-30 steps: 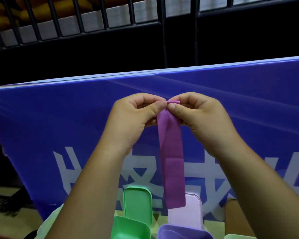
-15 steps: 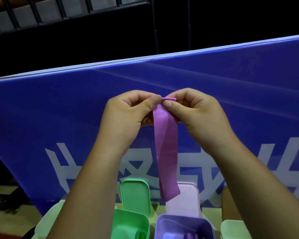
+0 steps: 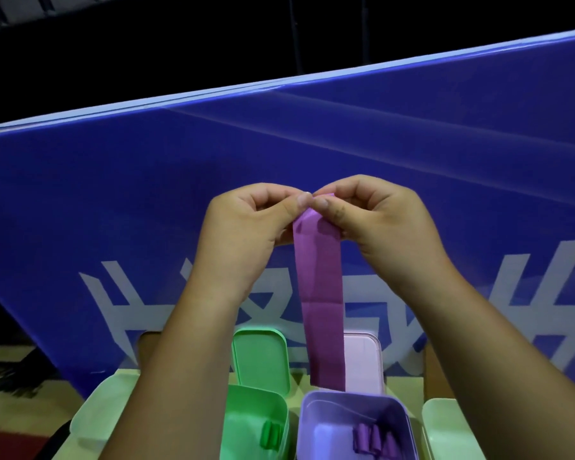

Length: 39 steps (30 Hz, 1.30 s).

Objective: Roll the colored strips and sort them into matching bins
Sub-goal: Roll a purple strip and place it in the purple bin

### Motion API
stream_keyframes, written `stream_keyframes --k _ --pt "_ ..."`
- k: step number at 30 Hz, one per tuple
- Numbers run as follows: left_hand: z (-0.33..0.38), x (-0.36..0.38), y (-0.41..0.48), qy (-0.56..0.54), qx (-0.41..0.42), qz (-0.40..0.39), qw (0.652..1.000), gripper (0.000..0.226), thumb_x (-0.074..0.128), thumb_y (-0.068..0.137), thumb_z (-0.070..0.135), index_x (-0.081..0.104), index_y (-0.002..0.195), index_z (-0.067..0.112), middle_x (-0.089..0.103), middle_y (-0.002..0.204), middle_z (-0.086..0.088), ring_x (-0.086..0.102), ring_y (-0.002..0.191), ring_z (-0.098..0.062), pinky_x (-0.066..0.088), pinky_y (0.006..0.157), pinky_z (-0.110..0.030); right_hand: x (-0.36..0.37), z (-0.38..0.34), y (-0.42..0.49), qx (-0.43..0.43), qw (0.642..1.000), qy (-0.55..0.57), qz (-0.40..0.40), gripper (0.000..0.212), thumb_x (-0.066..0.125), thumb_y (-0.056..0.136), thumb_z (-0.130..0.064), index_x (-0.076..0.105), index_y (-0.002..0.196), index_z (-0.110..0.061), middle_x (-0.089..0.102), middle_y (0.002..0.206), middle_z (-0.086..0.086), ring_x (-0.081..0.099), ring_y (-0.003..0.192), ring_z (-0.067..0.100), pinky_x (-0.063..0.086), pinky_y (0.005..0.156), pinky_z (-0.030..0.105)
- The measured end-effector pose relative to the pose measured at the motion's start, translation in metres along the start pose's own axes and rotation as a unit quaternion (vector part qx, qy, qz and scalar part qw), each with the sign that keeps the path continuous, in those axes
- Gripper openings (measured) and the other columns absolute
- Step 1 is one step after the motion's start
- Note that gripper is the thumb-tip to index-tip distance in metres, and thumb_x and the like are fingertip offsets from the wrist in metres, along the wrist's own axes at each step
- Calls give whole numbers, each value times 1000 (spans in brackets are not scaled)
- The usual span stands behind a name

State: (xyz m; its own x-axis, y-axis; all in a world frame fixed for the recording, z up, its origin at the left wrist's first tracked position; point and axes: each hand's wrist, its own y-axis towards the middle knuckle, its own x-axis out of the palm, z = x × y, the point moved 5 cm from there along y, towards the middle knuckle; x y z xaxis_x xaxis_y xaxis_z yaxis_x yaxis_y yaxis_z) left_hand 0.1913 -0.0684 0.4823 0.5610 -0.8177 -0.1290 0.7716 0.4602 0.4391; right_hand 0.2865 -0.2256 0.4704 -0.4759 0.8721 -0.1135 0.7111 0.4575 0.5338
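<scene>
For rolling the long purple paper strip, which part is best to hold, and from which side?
Pinch its top end, one hand from each side. The long purple paper strip hangs straight down with its lower end free, and the left hand and right hand pinch that narrow top edge.

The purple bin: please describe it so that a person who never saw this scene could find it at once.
Start at the big blue banner with white characters and look below it. The purple bin stands under the hanging purple strip, right of the green bin. Only it holds small purple rolls.
</scene>
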Motion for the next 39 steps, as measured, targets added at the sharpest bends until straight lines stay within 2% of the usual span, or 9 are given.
stream_keyframes --k 11,16,20,24,26,29,32,35,39 --pt "-4 -8 -3 -6 -15 -25 1000 9 77 99 13 83 104 9 83 97 -10 82 94 -27 66 84 -36 7 9 -1 28 999 14 -12 11 73 102 -25 83 104 -19 81 94 3 78 92 28 65 87 53" --pt "-8 -10 -4 -11 -16 -15 1000 12 80 94 5 82 105 9 83 97 -9 82 94 -24 66 83 -32 10 17 -1 37 999 31 -12 10 74 101 -18 81 108 -20 81 96 3 78 94 28 66 89 48" --pt "-14 -10 -3 -13 -18 -9 1000 17 82 91 3 82 106 13 82 98 -10 81 97 -26 66 89 -38 12 23 -4 58 997 60 -7 13 74 100 -14 79 111 -20 80 95 8 75 84 16 64 85 39" --pt "-18 -10 -3 -9 -14 -5 1000 22 83 89 1 82 106 16 82 99 -9 80 99 -25 66 92 -40 16 31 -4 103 987 125 -9 16 73 99 -8 79 112 -15 79 104 18 73 91 28 63 92 47" --pt "-19 -9 -3 4 -11 -3 1000 21 85 88 1 83 102 17 82 97 -8 81 98 -25 66 92 -42 19 34 -6 144 972 187 -11 16 72 99 -4 77 114 -7 78 107 22 72 89 27 63 85 38" --pt "-22 -8 -5 20 -10 -7 1000 21 85 87 1 82 100 18 82 95 -6 81 96 -22 66 92 -43 21 39 -10 159 969 187 -26 18 76 98 -16 77 112 -5 79 97 16 73 81 19 61 71 28" --pt "-28 -6 -6 10 -19 -11 1000 25 86 86 2 83 102 21 82 97 -6 80 99 -22 66 92 -42 19 48 -9 145 981 126 -14 12 80 95 -24 81 104 -15 79 95 14 72 79 17 58 74 32" --pt "-35 -5 -7 -18 -37 -14 999 29 86 85 0 82 106 20 82 101 -7 80 103 -25 65 96 -42 19 53 -7 141 981 132 -4 10 83 94 -18 81 103 -18 77 91 14 70 81 19 56 78 37" --pt "-43 -4 -7 -54 -65 -18 996 33 84 86 -3 81 112 17 82 102 -7 80 103 -23 63 99 -42 19 52 -7 138 979 147 -21 17 81 94 -11 79 109 -17 76 89 5 70 79 12 55 74 26"
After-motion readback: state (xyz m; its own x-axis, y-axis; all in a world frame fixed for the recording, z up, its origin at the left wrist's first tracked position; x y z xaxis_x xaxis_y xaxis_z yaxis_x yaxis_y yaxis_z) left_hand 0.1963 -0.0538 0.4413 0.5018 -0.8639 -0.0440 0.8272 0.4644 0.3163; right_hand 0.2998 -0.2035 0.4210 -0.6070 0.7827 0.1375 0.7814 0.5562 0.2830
